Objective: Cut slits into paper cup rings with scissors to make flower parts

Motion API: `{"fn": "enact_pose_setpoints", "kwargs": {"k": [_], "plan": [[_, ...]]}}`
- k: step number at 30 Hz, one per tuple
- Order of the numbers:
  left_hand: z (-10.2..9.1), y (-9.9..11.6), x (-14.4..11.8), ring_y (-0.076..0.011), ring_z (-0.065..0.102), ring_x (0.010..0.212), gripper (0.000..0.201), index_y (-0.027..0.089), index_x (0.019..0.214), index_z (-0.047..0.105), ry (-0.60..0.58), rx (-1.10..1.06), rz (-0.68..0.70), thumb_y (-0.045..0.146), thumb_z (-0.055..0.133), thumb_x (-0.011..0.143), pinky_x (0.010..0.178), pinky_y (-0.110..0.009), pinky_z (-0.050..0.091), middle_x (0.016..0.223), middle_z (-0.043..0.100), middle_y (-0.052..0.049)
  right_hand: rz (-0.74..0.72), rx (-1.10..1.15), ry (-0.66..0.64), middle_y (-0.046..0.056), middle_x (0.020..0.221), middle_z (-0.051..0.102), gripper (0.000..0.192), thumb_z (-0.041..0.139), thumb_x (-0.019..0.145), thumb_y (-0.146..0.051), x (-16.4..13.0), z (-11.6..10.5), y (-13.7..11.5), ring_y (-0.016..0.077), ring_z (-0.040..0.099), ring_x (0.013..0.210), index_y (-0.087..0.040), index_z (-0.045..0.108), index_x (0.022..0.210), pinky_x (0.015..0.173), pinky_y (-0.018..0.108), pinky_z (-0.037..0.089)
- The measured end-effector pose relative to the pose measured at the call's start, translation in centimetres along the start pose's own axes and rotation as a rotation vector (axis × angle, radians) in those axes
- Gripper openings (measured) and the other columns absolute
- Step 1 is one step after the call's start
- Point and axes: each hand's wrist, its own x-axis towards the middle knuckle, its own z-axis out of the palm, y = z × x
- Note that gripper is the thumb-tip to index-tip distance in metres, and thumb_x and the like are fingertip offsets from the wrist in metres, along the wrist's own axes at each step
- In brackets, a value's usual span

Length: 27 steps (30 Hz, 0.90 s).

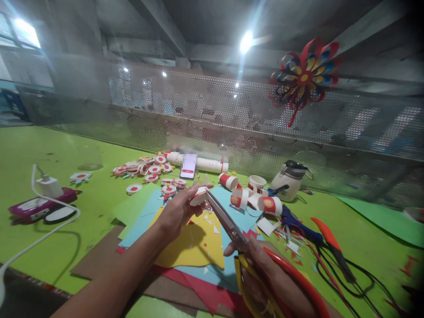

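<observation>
My left hand (pixel 179 211) holds a small white paper cup with a red band (pixel 199 195) above a stack of coloured paper sheets (pixel 198 247). My right hand (pixel 265 274) grips scissors (pixel 228 223) with red and yellow handles. Their blades point up and left, and the tips meet the cup's rim. Small paper scraps lie on the yellow sheet beneath.
Several cut paper cups (pixel 255 194) stand behind the sheets, flattened cup flowers (pixel 149 170) to the left by a phone (pixel 188 167) and a white tube (pixel 205 164). A glue gun (pixel 298 225), orange-handled tool (pixel 327 240), jug (pixel 289 181), charger (pixel 49 187) and hanging paper flower (pixel 304 77) surround them.
</observation>
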Motion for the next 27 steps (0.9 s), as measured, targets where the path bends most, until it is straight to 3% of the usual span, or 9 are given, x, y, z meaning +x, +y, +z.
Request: {"fn": "enact_pose_setpoints", "kwargs": {"k": [6, 15, 18, 22, 24, 27], "plan": [[0.1, 0.0, -0.1, -0.0123, 0.046, 0.065, 0.039, 0.012, 0.108, 0.062, 0.01, 0.007, 0.005, 0.038, 0.046, 0.085, 0.054, -0.023, 0.035, 0.074, 0.055, -0.005, -0.011, 0.113, -0.066, -0.012, 0.036, 0.033, 0.048, 0.035, 0.087, -0.06, 0.0, 0.1, -0.1, 0.0047, 0.025, 0.028, -0.017, 0.052, 0.1, 0.031, 0.015, 0.017], [0.2, 0.0, -0.1, -0.0126, 0.046, 0.066, 0.039, 0.011, 0.105, 0.063, 0.025, 0.015, 0.005, 0.039, 0.047, 0.084, 0.054, -0.023, 0.035, 0.073, 0.055, -0.005, 0.014, 0.05, -0.002, -0.011, 0.038, 0.031, 0.045, 0.035, 0.087, -0.06, -0.2, 0.6, -1.0, 0.0045, 0.026, 0.03, -0.019, 0.053, 0.093, 0.031, 0.016, 0.021], [0.2, 0.0, -0.1, -0.0125, 0.046, 0.065, 0.038, 0.012, 0.105, 0.063, 0.032, 0.014, 0.014, 0.039, 0.048, 0.083, 0.053, -0.023, 0.035, 0.072, 0.055, -0.004, 0.005, -0.044, 0.069, -0.006, 0.047, 0.042, 0.047, 0.046, 0.078, -0.065, -0.8, 0.3, -0.9, 0.0084, 0.039, 0.037, -0.022, 0.058, 0.094, 0.034, 0.02, 0.031], [0.2, 0.2, -0.1, -0.0133, 0.048, 0.069, 0.035, 0.015, 0.105, 0.063, 0.065, 0.003, 0.039, 0.038, 0.049, 0.083, 0.055, -0.023, 0.035, 0.079, 0.058, -0.005, -0.039, -0.14, 0.097, 0.005, 0.071, 0.062, 0.055, 0.066, 0.06, -0.065, -1.9, -0.1, -1.1, 0.0213, 0.059, 0.065, -0.028, 0.063, 0.101, 0.052, 0.029, 0.049], [0.1, 0.2, 0.0, -0.014, 0.05, 0.071, 0.035, 0.015, 0.104, 0.063, 0.091, 0.001, 0.055, 0.038, 0.049, 0.082, 0.056, -0.024, 0.036, 0.084, 0.06, -0.006, -0.058, -0.175, 0.093, 0.005, 0.072, 0.062, 0.051, 0.058, 0.068, -0.066, -2.2, 0.0, -1.4, 0.0216, 0.059, 0.066, -0.027, 0.064, 0.1, 0.056, 0.03, 0.049], [0.0, 0.2, 0.1, -0.0147, 0.05, 0.072, 0.037, 0.015, 0.107, 0.062, 0.091, 0.006, 0.068, 0.039, 0.049, 0.082, 0.058, -0.025, 0.037, 0.085, 0.062, -0.007, -0.065, -0.218, 0.081, 0.001, 0.061, 0.055, 0.047, 0.044, 0.08, -0.063, -2.1, 0.6, -1.9, 0.017, 0.053, 0.054, -0.027, 0.061, 0.104, 0.049, 0.027, 0.045]]}}
